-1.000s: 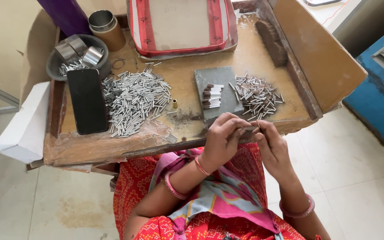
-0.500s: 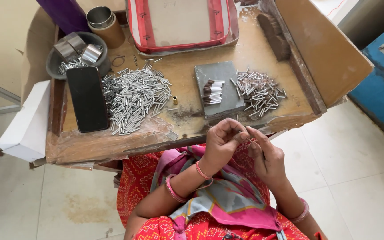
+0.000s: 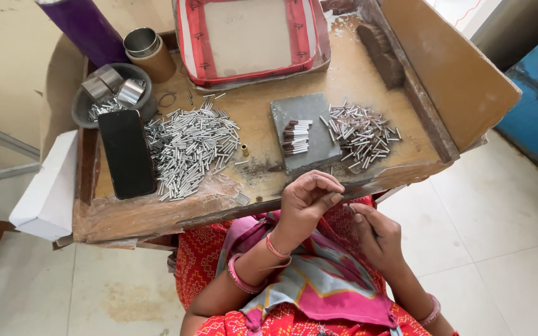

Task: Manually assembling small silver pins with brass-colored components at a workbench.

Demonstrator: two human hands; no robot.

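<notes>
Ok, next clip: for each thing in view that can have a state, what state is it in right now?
Left hand: fingers curled, pinched together, above the lap.
Right hand: fingers bent, beside the left; any held piece too small to tell.
Phone: flat, screen dark.
Large pile of metal tubes: loose, spread out.
Small pile: loose, scattered.
Grey slab: flat, row of tubes lined up on it.
Metal tin: upright, open.
Tray: empty.

Single head view, steep downward, fairly near, over wooden work table [image 3: 356, 74] and lap.
</notes>
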